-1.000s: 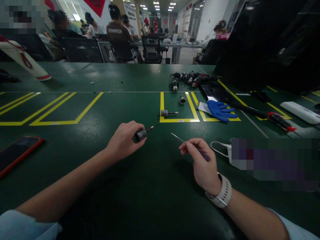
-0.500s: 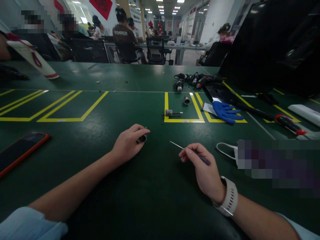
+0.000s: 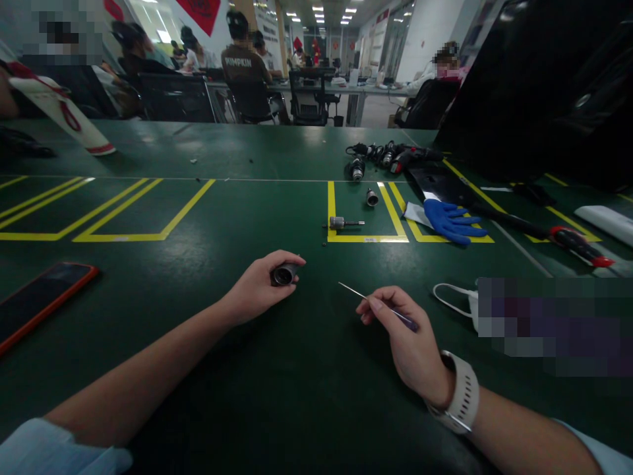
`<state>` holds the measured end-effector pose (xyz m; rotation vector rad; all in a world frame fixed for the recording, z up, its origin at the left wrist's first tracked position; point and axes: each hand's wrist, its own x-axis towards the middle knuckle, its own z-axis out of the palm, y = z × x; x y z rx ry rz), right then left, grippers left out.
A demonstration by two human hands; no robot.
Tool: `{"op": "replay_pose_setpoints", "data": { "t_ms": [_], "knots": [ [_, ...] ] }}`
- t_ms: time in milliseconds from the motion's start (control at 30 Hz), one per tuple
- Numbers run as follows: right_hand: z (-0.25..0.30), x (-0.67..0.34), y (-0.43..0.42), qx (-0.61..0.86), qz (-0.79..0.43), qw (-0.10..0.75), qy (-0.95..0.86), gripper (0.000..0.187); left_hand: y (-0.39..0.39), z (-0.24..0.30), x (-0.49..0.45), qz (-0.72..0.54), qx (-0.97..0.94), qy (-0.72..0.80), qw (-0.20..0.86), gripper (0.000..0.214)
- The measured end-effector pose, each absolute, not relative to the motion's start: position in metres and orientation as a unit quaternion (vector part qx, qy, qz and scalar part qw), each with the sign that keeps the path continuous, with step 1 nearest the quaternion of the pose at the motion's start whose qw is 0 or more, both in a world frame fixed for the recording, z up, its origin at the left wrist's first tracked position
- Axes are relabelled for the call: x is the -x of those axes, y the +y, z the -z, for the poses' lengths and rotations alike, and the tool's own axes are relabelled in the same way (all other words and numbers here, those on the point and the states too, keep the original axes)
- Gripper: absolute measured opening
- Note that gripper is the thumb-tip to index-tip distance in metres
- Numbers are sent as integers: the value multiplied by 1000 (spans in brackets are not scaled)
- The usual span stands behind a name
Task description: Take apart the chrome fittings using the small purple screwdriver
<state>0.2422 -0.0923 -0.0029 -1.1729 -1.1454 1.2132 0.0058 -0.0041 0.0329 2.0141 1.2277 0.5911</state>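
Note:
My left hand (image 3: 262, 284) is closed around a dark hollow metal cylinder (image 3: 283, 276), its round opening turned toward me. To the right, my right hand (image 3: 395, 323) grips a thin screwdriver (image 3: 406, 320) by its dark purple handle, the slim shaft pointing up and left toward the cylinder without touching it. Beyond the hands, a metal shaft piece with a knurled body (image 3: 337, 223) lies on the yellow tape. A small metal collar (image 3: 372, 197) sits inside the same taped box, and a tiny dark part (image 3: 324, 244) rests just outside it.
Over the green table (image 3: 257, 218) lie a blue glove (image 3: 448, 221), a red-and-black handled tool (image 3: 576, 243) and, farther back, power tool parts with cables (image 3: 390, 155). An orange-cased phone (image 3: 44, 297) is at left, a white mask (image 3: 472, 307) at right. People sit at far tables.
My left hand has turned and shifted slightly right, so the cylinder's opening shows more fully. The right hand keeps the screwdriver in nearly the same pose.

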Motion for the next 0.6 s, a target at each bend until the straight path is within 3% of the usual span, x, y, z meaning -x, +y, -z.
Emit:
{"op": "replay_pose_setpoints", "data": {
  "t_ms": [167, 400, 600],
  "knots": [
    [4, -244, -94, 490, -507, 530, -471, 14, -7, -37, -4, -205, -707, 454, 502, 57],
    [1, -243, -95, 491, -509, 523, -475, 14, -7, -35, 0, -175, -784, 441, 401, 55],
    [1, -242, -96, 487, -512, 523, -476, 14, -8, -32, -2, -196, -782, 439, 397, 47]
  ]
}}
